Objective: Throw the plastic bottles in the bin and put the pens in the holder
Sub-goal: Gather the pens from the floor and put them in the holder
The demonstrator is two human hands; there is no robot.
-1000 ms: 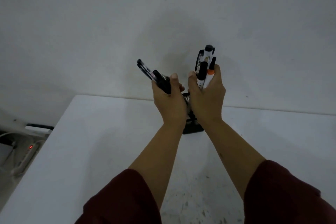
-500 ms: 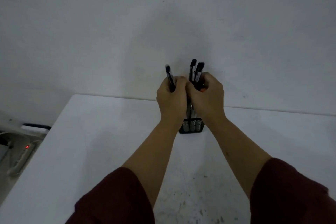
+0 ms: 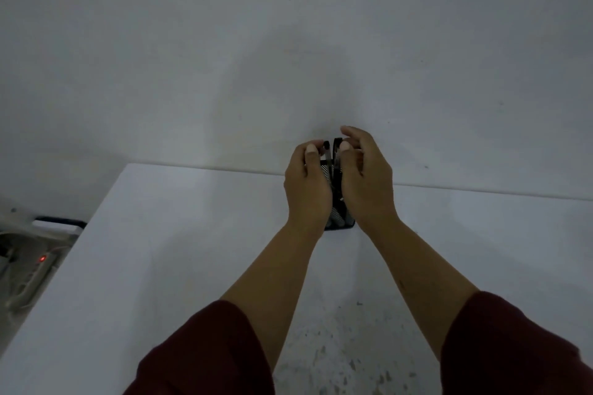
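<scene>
A black mesh pen holder [image 3: 340, 223] stands on the white table [image 3: 179, 244] near its far edge, by the wall. Several dark pens [image 3: 335, 151] stand upright in it, their tops poking out between my fingers. My left hand [image 3: 306, 189] is cupped against the holder's left side, fingertips near a pen cap. My right hand [image 3: 367, 183] is cupped on its right side with the fingers spread and loose. Neither hand grips a pen. My hands hide most of the holder. No bottles or bin are in view.
A white power strip [image 3: 33, 276] with a red light lies on the floor left of the table, beside cables and a black-edged object [image 3: 59, 222]. A grey wall rises straight behind the table. The near table surface is speckled with marks.
Both hands came down with their bunches of pens into the holder, then loosened. The pens now stand in the holder and my fingers have opened off them.
</scene>
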